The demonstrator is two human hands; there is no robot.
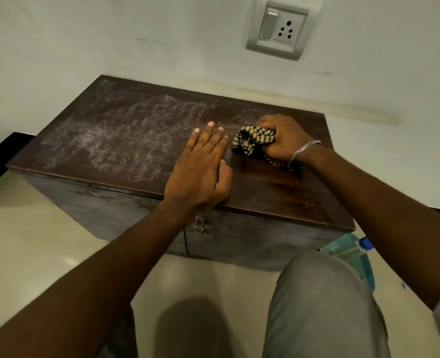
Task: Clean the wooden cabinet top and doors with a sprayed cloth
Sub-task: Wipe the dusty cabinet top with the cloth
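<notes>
A low dark wooden cabinet [115, 140] stands against the wall. Its top is covered in whitish streaks across the left and middle, while the right front part looks dark and glossy. My right hand [282, 136] is shut on a bunched checked cloth [251, 140], pressing it onto the top near the right rear. My left hand [201, 166] lies flat on the top just left of the cloth, fingers together, holding nothing. Two dull, smeared doors [239, 244] with a small latch [200, 224] face me below the front edge.
A blue-capped plastic bottle [353, 250] lies in a teal mesh basket [363, 270] on the floor at the cabinet's right corner. A switch and socket plate [282, 27] sits on the wall above. My grey-trousered knee [322, 301] is close in front.
</notes>
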